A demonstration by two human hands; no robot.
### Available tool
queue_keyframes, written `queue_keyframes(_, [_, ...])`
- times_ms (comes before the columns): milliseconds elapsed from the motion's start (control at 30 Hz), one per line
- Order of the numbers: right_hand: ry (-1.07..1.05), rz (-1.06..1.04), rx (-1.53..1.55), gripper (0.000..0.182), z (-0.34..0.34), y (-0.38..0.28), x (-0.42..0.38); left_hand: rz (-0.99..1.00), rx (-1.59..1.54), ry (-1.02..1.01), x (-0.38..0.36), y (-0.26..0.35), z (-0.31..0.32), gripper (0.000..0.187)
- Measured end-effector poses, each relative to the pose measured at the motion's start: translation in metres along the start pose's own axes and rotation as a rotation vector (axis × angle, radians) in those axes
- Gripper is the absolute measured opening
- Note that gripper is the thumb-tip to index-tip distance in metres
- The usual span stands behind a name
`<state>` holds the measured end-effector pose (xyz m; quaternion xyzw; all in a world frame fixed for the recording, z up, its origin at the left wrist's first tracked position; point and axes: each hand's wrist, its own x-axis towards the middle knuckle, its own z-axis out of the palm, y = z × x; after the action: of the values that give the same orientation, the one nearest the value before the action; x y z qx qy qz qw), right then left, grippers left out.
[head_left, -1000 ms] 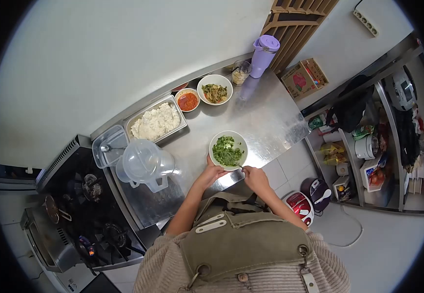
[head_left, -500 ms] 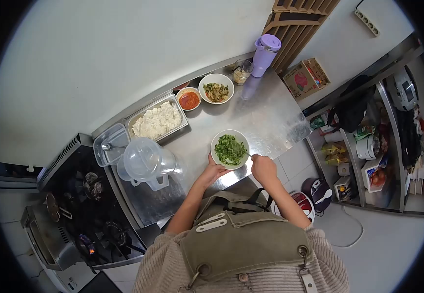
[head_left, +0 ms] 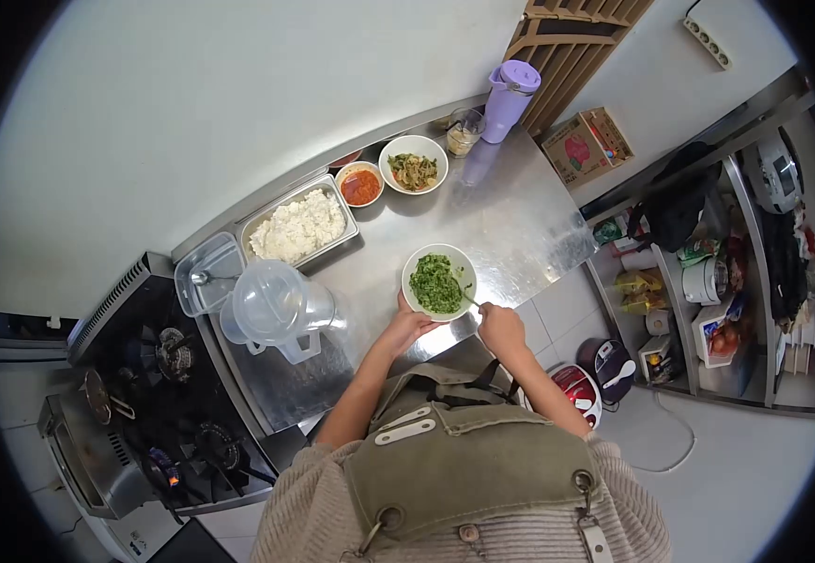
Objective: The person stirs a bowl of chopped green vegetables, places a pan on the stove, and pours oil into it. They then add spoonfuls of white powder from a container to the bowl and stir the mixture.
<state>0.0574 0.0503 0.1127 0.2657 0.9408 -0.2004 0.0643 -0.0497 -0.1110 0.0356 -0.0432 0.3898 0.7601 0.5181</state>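
A white bowl (head_left: pixel 464 264) of chopped greens (head_left: pixel 436 284) is in front of me at the near edge of the steel counter. Its lower left side is gripped by my left hand (head_left: pixel 408 330). My right hand (head_left: pixel 501 330) is closed around the handle of a spoon (head_left: pixel 472 299). The spoon reaches over the right rim into the greens, its bowl end hard to make out. Farther back stand a white bowl of mixed vegetables (head_left: pixel 414 173), a small bowl of red sauce (head_left: pixel 361 187) and a metal pan of white rice (head_left: pixel 297 228).
Left of my hands stand a clear plastic pitcher (head_left: pixel 278 305) and a clear tub (head_left: pixel 212 274) with a spoon inside. A gas stove (head_left: pixel 191 413) with one burner lit is farther left. A purple tumbler (head_left: pixel 510 101) and a glass (head_left: pixel 464 134) stand at the back right.
The greens have been pushed toward the left of the bowl, baring some of its right inside. The spoon shifted slightly. The whole view moved a little.
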Motion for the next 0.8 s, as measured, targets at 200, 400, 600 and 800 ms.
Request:
queue_keyframes(200, [-0.091, -0.017, 0.050, 0.019, -0.005, 0.003, 0.004, -0.001, -0.034, -0.017, 0.004, -0.004, -0.007, 0.088])
queue_keyframes(400, [0.044, -0.130, -0.091, 0.017, -0.029, -0.004, 0.007, -0.053, 0.037, 0.018, 0.001, 0.006, -0.003, 0.086])
queue_keyframes(600, [0.086, -0.150, -0.300, 0.026, -0.033, 0.000, 0.021, -0.212, 0.289, -0.045, 0.007, 0.041, -0.005, 0.096])
queue_keyframes(800, [-0.002, -0.352, -0.234, 0.032, -0.023, 0.022, 0.024, -0.318, 0.374, -0.132, 0.023, 0.063, -0.014, 0.097])
